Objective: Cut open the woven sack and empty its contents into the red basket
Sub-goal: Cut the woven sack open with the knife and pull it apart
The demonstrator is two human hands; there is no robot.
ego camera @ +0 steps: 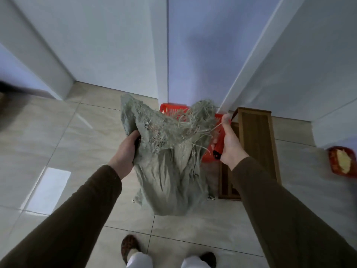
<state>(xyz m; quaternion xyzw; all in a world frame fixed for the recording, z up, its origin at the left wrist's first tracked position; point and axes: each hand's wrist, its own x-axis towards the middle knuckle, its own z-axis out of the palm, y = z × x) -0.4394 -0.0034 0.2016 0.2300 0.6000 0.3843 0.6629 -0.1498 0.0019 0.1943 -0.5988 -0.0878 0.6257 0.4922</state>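
A grey-green woven sack (170, 171) hangs in front of me, its top edge torn and frayed into loose strands. My left hand (125, 149) grips the sack's left side near the top. My right hand (229, 146) holds a red utility knife (219, 146) with a black end, and its fingertips pinch loose strands from the sack's right edge. The red basket (173, 110) stands on the floor behind the sack, mostly hidden by it; only its far rim and right side show. What is inside the sack is hidden.
A wooden bench (257, 144) stands right of the basket against the white wall. A red packet (342, 162) lies on the tiled floor at far right. White door frames rise behind the basket. My feet (131, 248) are at the bottom.
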